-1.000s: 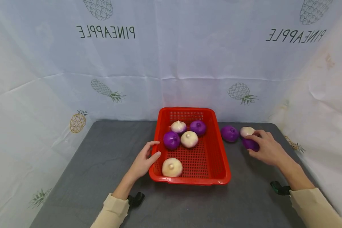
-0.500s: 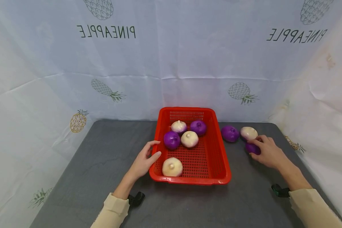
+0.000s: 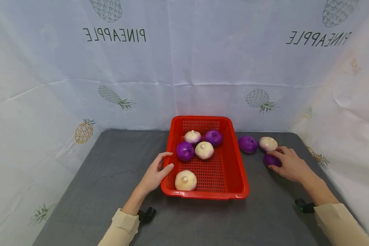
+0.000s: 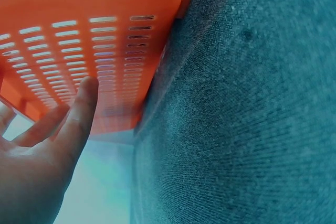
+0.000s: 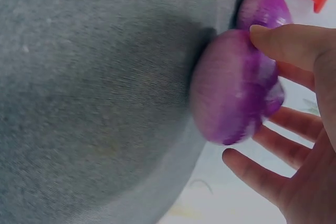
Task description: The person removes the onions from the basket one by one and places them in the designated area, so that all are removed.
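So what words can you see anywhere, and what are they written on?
"PINEAPPLE", in mirror writing, on the white backdrop cloth, upper left.
"PINEAPPLE", mirrored again, on the same cloth, upper right.
No words, labels or numbers show on the red basket, the purple and white onions, or the grey table.
The wrist views show no writing.

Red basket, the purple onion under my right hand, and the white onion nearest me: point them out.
red basket (image 3: 203, 195): head view, near rim.
purple onion (image 5: 231, 87): right wrist view, rounded side.
white onion (image 3: 186, 180): head view, top.
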`<state>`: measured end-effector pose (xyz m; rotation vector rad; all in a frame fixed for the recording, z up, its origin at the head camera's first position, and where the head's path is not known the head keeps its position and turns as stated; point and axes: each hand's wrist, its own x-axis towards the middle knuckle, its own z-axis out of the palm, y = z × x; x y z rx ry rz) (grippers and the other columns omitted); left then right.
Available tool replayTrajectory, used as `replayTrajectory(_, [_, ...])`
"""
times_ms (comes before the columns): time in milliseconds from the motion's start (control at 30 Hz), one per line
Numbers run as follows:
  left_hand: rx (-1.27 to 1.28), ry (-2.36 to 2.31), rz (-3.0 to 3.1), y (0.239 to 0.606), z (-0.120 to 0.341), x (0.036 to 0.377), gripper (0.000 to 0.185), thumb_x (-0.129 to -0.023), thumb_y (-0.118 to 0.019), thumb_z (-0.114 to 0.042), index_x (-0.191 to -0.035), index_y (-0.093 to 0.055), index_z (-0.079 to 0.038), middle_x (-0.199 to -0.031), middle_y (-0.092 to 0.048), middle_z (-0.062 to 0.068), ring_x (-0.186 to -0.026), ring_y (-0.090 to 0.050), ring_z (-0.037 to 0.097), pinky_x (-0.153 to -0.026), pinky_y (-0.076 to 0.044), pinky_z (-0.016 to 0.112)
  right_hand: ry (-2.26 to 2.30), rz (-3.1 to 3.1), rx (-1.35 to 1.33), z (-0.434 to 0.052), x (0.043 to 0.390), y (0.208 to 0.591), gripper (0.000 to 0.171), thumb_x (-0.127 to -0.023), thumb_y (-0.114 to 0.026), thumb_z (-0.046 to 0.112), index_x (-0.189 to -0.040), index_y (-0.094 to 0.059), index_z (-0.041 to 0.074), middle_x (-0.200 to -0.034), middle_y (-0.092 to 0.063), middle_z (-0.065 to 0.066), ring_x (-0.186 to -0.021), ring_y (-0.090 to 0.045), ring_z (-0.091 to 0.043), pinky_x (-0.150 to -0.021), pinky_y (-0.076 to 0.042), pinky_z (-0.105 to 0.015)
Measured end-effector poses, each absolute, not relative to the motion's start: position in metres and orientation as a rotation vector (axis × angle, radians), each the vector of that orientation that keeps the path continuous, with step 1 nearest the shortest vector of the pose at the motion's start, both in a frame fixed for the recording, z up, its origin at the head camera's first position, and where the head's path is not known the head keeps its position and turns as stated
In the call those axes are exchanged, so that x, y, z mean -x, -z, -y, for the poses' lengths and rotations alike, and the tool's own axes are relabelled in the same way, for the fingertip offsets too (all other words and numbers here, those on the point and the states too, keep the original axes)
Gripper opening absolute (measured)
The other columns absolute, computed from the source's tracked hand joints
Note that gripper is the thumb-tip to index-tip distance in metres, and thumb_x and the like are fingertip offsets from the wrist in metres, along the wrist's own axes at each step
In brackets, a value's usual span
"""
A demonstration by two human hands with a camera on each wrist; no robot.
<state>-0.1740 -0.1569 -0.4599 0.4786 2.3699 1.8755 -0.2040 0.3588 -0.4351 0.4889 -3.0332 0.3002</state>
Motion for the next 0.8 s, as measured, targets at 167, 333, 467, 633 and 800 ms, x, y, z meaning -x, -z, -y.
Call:
replayTrajectory(167, [-0.475,-1.879,-2.358,0.46,0.157,0.174,0.052,-0.101,-0.063,-0.019,-0.146,-0.043,-0.005,-0.141,-0.05,0.024,-0.117,-0.058,0.041,-0.087,-0.059,0.044,-0.283,3.02,-0.481,-0.356,0.203,0.426,0.052,-0.087,-0.08,0.031,-0.131,-0.065,0.007,-0.129,-0.048,-0.028,-0.116,-0.044,-0.05,-0.076,-0.05,-0.074])
replayTrajectory(333, [-0.476,-1.877,-2.362,0.461,0.157,0.175,0.052,-0.1,-0.064,-0.019,-0.146,-0.043,-0.006,-0.141,-0.05,0.023,-0.116,-0.058,0.04,-0.086,-0.06,0.043,-0.291,3.015,-0.475,-0.345,0.2,0.412,0.052,-0.088,-0.078,0.028,-0.133,-0.064,0.006,-0.129,-0.048,-0.027,-0.116,-0.045,-0.047,-0.079,-0.051,-0.072])
replayTrajectory(467, [-0.468,-1.864,-2.377,0.461,0.156,0.176,0.05,-0.101,-0.063,-0.016,-0.146,-0.044,-0.008,-0.141,-0.051,0.02,-0.117,-0.058,0.036,-0.087,-0.059,0.042,-0.295,2.976,-0.501,-0.331,0.193,0.399,0.049,-0.088,-0.077,0.024,-0.133,-0.065,0.006,-0.127,-0.05,-0.025,-0.115,-0.046,-0.045,-0.08,-0.052,-0.07])
replayTrajectory(633, [-0.468,-1.86,-2.382,0.461,0.156,0.176,0.049,-0.101,-0.062,-0.016,-0.146,-0.044,-0.009,-0.142,-0.051,0.019,-0.117,-0.058,0.036,-0.087,-0.059,0.041,-0.275,2.925,-0.553,-0.312,0.187,0.383,0.046,-0.088,-0.077,0.023,-0.13,-0.067,0.006,-0.125,-0.053,-0.024,-0.115,-0.047,-0.044,-0.078,-0.054,-0.068])
replayTrajectory(800, [-0.476,-1.864,-2.376,0.461,0.157,0.176,0.051,-0.101,-0.063,-0.017,-0.146,-0.043,-0.007,-0.141,-0.051,0.022,-0.116,-0.059,0.04,-0.084,-0.06,0.039,-0.306,2.878,-0.616,-0.297,0.182,0.374,0.045,-0.088,-0.078,0.023,-0.129,-0.068,0.008,-0.127,-0.055,-0.02,-0.118,-0.047,-0.042,-0.079,-0.054,-0.067])
